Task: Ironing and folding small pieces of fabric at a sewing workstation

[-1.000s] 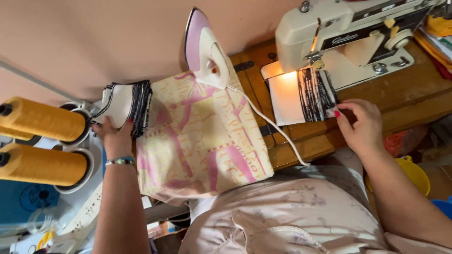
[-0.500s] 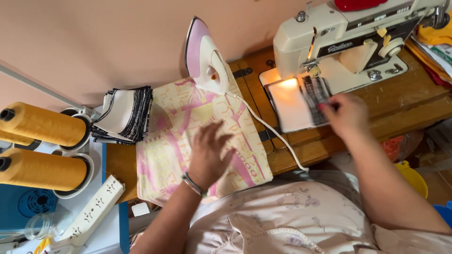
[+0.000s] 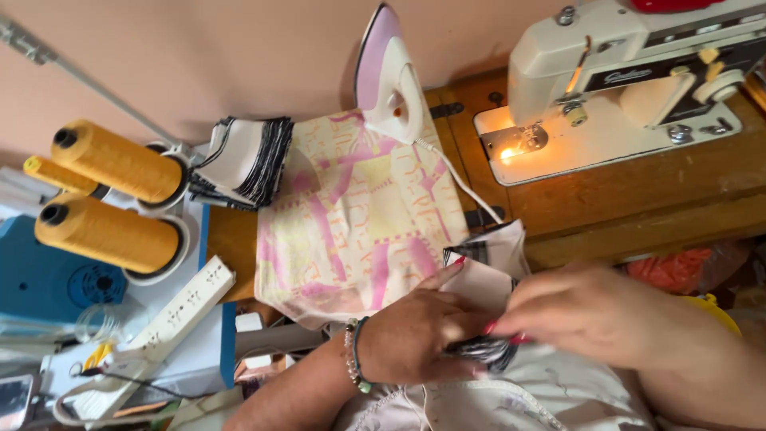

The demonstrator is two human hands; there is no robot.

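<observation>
Both hands meet at the lap edge: left hand (image 3: 415,339) and right hand (image 3: 590,315) pinch one black-and-white fabric piece (image 3: 487,267). Stack of similar pieces (image 3: 243,160) sits unsewn beside the iron (image 3: 387,76); sewing machine (image 3: 630,72) bed bare, lamp lit.

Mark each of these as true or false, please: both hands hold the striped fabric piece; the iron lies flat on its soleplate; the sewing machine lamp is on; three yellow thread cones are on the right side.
1. Both the left hand and right hand hold the striped fabric piece. True.
2. The iron lies flat. False: it stands upright at the far edge of the pink patterned cloth.
3. The sewing machine lamp is on. True.
4. The yellow thread cones are on the right. False: on the left.
</observation>
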